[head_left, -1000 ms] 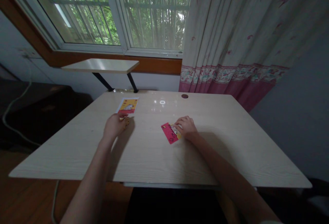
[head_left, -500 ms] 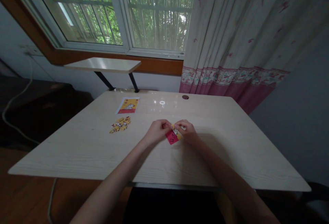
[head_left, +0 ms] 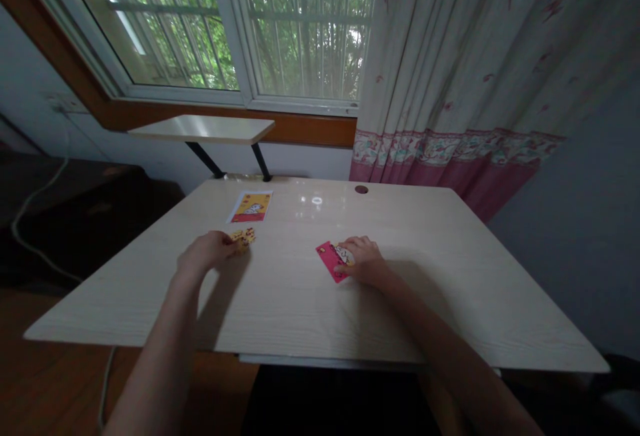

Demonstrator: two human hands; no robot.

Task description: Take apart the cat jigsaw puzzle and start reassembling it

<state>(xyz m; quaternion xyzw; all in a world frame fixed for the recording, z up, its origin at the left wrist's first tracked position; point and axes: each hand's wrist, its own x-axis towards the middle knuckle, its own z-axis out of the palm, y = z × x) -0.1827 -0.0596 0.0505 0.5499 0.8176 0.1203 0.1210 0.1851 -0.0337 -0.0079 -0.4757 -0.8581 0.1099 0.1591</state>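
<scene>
A partly joined jigsaw puzzle [head_left: 330, 259], red with a white and yellow figure, lies tilted on the table in the middle of the view. My right hand [head_left: 363, 259] grips its right side, thumb at the near edge and fingers over the top, covering that part. Over on the left, my left hand [head_left: 215, 249] is at the pile of loose yellow puzzle pieces [head_left: 245, 239], fingers pinched together at its near left side. The hand hides part of the pile, and whatever is between its fingertips does not show.
Behind the pile lies a picture sheet [head_left: 253, 208] in yellow and red with a white border. A raised shelf [head_left: 210, 128] on black legs stands at the table's back left. The pale wooden table [head_left: 425, 223] has a round brown cable hole [head_left: 361, 189] near its back edge.
My left hand has left the puzzle and moved left to the loose pieces. My right hand stays at the puzzle, now gripping its right side, and more of the red part shows.
</scene>
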